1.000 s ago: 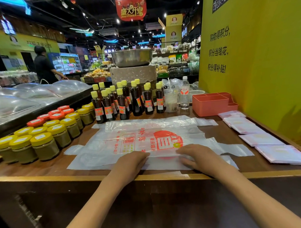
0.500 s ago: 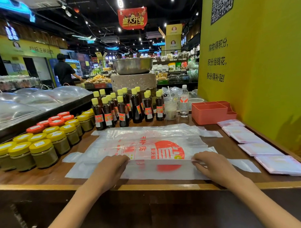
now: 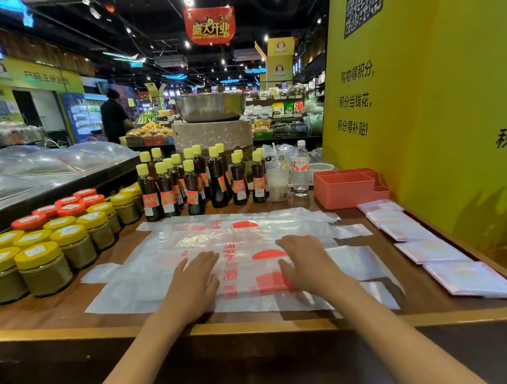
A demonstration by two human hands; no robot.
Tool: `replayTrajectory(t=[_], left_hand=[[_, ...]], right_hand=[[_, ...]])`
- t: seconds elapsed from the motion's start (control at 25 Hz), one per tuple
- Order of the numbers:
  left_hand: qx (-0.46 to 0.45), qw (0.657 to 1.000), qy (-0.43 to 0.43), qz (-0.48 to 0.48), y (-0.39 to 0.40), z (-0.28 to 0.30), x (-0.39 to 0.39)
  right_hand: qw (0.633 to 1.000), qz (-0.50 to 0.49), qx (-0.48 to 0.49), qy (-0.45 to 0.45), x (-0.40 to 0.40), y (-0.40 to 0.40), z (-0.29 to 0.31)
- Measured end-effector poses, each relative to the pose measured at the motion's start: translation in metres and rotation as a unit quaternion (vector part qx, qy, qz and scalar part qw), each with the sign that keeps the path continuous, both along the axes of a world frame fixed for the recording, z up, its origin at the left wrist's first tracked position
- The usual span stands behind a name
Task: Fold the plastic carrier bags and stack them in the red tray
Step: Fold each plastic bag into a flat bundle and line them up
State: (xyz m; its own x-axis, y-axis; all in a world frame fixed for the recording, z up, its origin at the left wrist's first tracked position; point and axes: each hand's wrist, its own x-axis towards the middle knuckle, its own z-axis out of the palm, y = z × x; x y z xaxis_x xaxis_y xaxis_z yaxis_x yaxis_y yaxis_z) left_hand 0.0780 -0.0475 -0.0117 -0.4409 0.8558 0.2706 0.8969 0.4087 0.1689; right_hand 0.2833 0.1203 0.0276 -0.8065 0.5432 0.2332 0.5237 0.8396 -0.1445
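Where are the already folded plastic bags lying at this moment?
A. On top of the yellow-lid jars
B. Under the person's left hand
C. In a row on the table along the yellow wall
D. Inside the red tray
C: the folded bags lie flat in a row on the wooden table beside the yellow wall, in front of the red tray, and none of them is visible in it.
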Motion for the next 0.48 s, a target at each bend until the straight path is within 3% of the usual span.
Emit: replayTrajectory(t=[0.2,0.48], left_hand=[[-0.125,0.991,-0.034,-0.044,0.012,-0.017,-0.003],[-0.176,0.983,-0.042,-0.043,0.016,-0.021,-0.006]], right_hand=[[0.995,0.062,-0.039,-0.066,-0.06,-0.042,-0.044],[0.989,0.057,-0.058,-0.121,-0.071,-0.042,-0.06]])
